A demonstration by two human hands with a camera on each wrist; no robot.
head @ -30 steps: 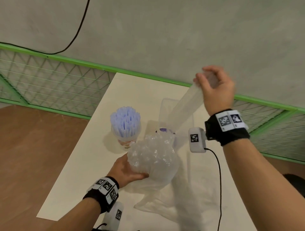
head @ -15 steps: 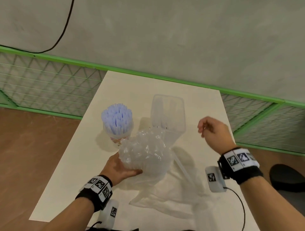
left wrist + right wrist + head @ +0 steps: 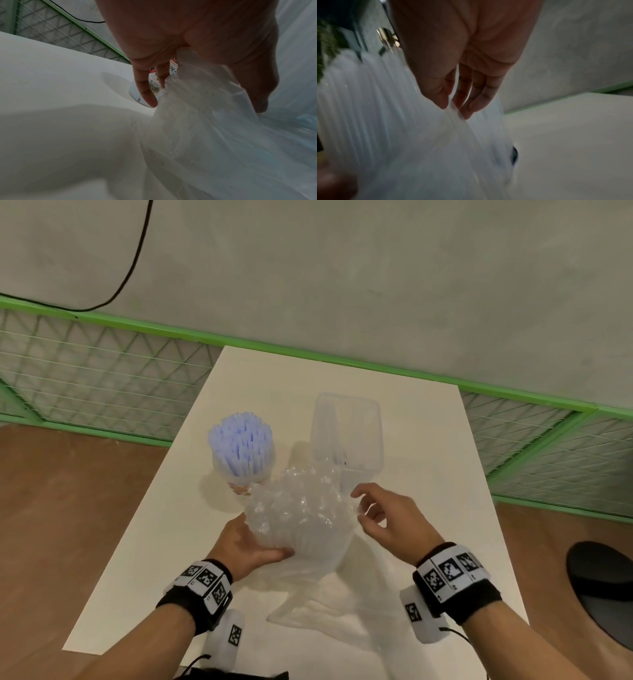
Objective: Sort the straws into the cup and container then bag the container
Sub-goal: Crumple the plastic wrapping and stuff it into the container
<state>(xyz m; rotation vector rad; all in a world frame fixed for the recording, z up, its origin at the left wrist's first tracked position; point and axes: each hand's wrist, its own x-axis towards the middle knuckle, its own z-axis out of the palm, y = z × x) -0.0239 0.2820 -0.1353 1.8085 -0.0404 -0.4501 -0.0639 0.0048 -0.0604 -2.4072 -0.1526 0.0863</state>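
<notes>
- Two hands are working at the white table (image 3: 428, 440), which is carrying everything; the landmark for all positions below is the bundle of clear straws (image 3: 298, 508).
- A thin plastic bag (image 3: 308, 604) is lying crumpled on the table on the near side of the bundle and partly wrapping its lower end; in the left wrist view the film is bunching up under the palm.
- The clear container (image 3: 346, 433) is standing upright just beyond the bundle, open-topped. It looks nearly empty, with a few clear straws possibly inside; too faint to confirm.
- The cup (image 3: 241, 474) is standing beyond and to the left of the bundle, packed with upright purple straws (image 3: 239, 440).
- The left hand (image 3: 248, 546) is gripping the bundle at its near left side, fingers and thumb curling round the straws and film.
- The right hand (image 3: 387, 518) is sitting at the bundle's right flank, half curled; the right wrist view, though blurred, shows thumb and fingertips (image 3: 462, 102) pinching one thin clear straw (image 3: 458, 121).
- Judgement: the sorting step is in progress. The purple share looks done; the clear share is only starting to go into the container; bagging is not yet begun.
- Judgement: the next move is calling for lifting the pinched straw free and carrying it to the container's mouth while the left hand steadies the bundle.
</notes>
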